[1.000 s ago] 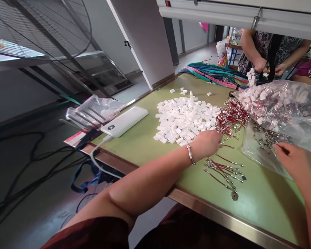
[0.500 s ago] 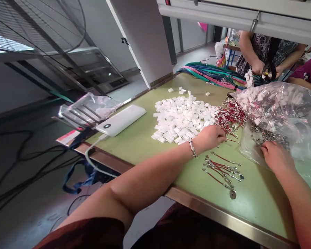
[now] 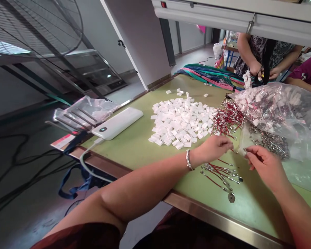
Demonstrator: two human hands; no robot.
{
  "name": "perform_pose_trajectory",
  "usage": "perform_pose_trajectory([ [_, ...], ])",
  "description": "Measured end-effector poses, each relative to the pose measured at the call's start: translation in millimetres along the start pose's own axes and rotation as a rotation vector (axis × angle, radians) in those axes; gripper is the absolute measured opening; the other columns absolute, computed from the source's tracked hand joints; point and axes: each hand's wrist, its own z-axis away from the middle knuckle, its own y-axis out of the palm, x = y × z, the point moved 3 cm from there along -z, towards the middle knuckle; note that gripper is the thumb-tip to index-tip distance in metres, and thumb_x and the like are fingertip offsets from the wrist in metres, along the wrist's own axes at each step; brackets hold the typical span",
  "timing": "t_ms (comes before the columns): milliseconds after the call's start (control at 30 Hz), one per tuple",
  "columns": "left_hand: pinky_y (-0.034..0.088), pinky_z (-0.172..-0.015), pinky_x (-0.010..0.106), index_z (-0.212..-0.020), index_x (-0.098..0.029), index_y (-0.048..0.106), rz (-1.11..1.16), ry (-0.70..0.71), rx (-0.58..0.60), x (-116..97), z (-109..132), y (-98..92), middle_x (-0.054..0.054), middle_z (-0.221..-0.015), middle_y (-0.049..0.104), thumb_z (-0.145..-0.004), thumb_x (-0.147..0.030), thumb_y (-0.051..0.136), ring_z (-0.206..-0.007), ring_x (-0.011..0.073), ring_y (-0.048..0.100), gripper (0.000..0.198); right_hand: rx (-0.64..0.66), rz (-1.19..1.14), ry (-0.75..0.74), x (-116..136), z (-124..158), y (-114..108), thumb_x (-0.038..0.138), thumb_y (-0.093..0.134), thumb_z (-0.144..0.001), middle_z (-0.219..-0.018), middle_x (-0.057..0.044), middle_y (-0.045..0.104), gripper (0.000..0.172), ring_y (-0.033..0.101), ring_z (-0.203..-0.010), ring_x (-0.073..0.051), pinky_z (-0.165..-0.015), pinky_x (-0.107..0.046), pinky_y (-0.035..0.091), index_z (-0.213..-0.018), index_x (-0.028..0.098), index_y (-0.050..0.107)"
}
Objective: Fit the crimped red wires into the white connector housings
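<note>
Thin red wire (image 3: 234, 151), gripped by left fingers (image 3: 226, 142), gains an apparent partner as right fingers (image 3: 252, 158) bring a pinched tiny silvery piece (image 3: 245, 150) near.

"What sort of place are you seeing?"
"I'd call it a workshop: white connectors (image 3: 180, 121) and red leads (image 3: 228, 119) lie heaped beyond the left hand (image 3: 214, 148), wires (image 3: 209, 74) farther off, and past those a co-worker (image 3: 256, 52)."
</note>
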Motion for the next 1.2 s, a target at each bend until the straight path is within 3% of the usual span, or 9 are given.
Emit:
perform_pose_trajectory([
  [200, 0.042, -0.062, 0.023, -0.071, -0.014, 0.062, -0.122, 0.163, 0.078, 3.0, 3.3, 16.8, 0.0, -0.067, 0.057, -0.093, -0.028, 0.048, -0.063, 0.0091, 0.05, 0.03, -0.048, -0.031, -0.077, 10.4, 8.2, 11.8, 0.043, 0.057, -0.081, -0.065, -0.001, 0.065, 0.027, 0.055, -0.051, -0.014, -0.049, -0.026, 0.046, -0.085, 0.02, 0.069],
  [333, 0.042, -0.06, 0.021, -0.076, -0.014, 0.064, -0.18, 0.187, 0.107, 2.6, 4.2, 14.1, 0.0, -0.068, 0.059, -0.096, -0.027, 0.043, -0.062, 0.0084, 0.051, 0.032, -0.011, 0.031, -0.173, 12.9, 6.3, 15.9, 0.038, 0.054, -0.083, -0.062, 0.0, 0.064, 0.023, 0.052, -0.05, -0.013, -0.049, -0.025, 0.042, -0.082, 0.02, 0.068],
  [467, 0.042, -0.062, 0.023, -0.078, -0.015, 0.063, -0.432, 0.345, 0.148, -0.6, 6.4, 11.9, 0.002, -0.073, 0.062, -0.097, -0.023, 0.043, -0.067, 0.0105, 0.055, 0.029, 0.078, 0.106, -0.243, 15.6, 6.5, 13.8, 0.034, 0.053, -0.083, -0.059, 0.002, 0.06, 0.02, 0.052, -0.054, -0.013, -0.052, -0.025, 0.04, -0.075, 0.021, 0.067],
  [633, 0.04, -0.057, 0.025, -0.087, -0.015, 0.063, -0.787, 0.515, 0.309, -3.7, 13.3, 20.8, 0.004, -0.082, 0.067, -0.092, -0.014, 0.05, -0.069, 0.0133, 0.059, 0.014, 0.307, 0.068, -0.091, 10.5, 12.0, 17.4, 0.036, 0.053, -0.08, -0.054, 0.003, 0.055, 0.023, 0.047, -0.049, -0.012, -0.048, -0.024, 0.038, -0.064, 0.021, 0.06],
  [733, 0.042, -0.058, 0.024, -0.088, -0.016, 0.063, -0.801, 0.514, 0.352, -5.8, 13.2, 18.9, 0.004, -0.082, 0.067, -0.091, -0.013, 0.051, -0.069, 0.0131, 0.06, 0.013, 0.367, -0.012, 0.069, 6.3, 14.0, 22.8, 0.038, 0.051, -0.08, -0.056, 0.002, 0.057, 0.024, 0.046, -0.042, -0.01, -0.042, -0.024, 0.036, -0.065, 0.021, 0.057],
  [867, 0.048, -0.076, 0.027, -0.097, -0.018, 0.066, -0.484, 0.567, 0.285, -8.5, 5.1, 2.6, 0.006, -0.089, 0.068, -0.095, -0.025, 0.053, -0.085, 0.015, 0.062, 0.014, 0.258, 0.073, -0.091, 17.4, 12.0, 23.1, 0.033, 0.051, -0.082, -0.058, 0.001, 0.061, 0.021, 0.053, -0.051, -0.013, -0.051, -0.025, 0.042, -0.068, 0.021, 0.062],
  [967, 0.048, -0.089, 0.031, -0.106, -0.017, 0.065, -0.318, 0.536, 0.121, -2.5, -5.0, -5.4, 0.008, -0.101, 0.068, -0.096, -0.027, 0.052, -0.096, 0.0161, 0.06, 0.019, 0.229, 0.221, -0.251, 27.2, 12.3, 20.0, 0.03, 0.053, -0.084, -0.066, 0.0, 0.068, 0.021, 0.059, -0.06, -0.015, -0.059, -0.027, 0.044, -0.074, 0.022, 0.07],
  [1067, 0.047, -0.089, 0.033, -0.101, -0.015, 0.068, -0.455, 0.432, 0.065, 7.8, -13.5, 4.5, 0.008, -0.096, 0.066, -0.095, -0.02, 0.05, -0.095, 0.0177, 0.058, 0.019, 0.166, 0.256, -0.249, 22.2, 8.1, 5.1, 0.037, 0.055, -0.086, -0.066, 0.0, 0.068, 0.024, 0.058, -0.057, -0.015, -0.058, -0.027, 0.045, -0.084, 0.024, 0.074],
  [1200, 0.046, -0.083, 0.032, -0.088, -0.013, 0.068, -0.656, 0.316, 0.111, 15.0, -20.2, 22.4, 0.008, -0.091, 0.063, -0.092, -0.014, 0.052, -0.091, 0.0197, 0.056, 0.017, -0.195, 0.589, -0.124, -10.3, -11.1, -38.3, 0.042, 0.052, -0.087, -0.062, -0.003, 0.065, 0.03, 0.051, -0.05, -0.015, -0.05, -0.028, 0.039, -0.081, 0.022, 0.074],
])
